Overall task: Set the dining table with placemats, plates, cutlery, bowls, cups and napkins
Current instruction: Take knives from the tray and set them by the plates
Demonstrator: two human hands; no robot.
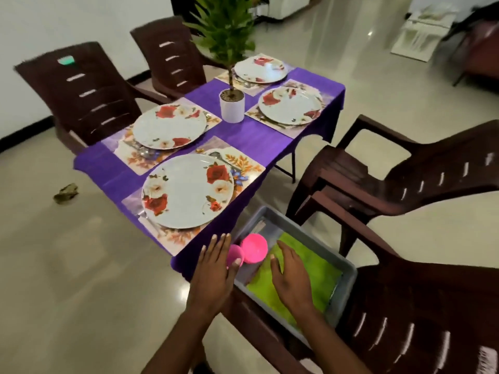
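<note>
Pink bowls (249, 251) at grey tray's (347, 282) near edge — left hand (216, 268), right hand (290, 273) flat-fingered, apart

Before you stands a small dining table (272, 141) draped in a purple cloth (259, 139). Four floral placemats lie directly on the cloth, two along each long side: the nearest placemat (243, 168), one to its left (127, 155), a far right placemat (299, 130) and the farthest placemat (229, 76). A white pot (232, 109) holding a leafy plant (226, 28) stands on the cloth between them, near the table's middle. On the pale tiled floor (81, 265) to the left lies a small crumpled scrap (66, 193), well apart from the table.
</note>
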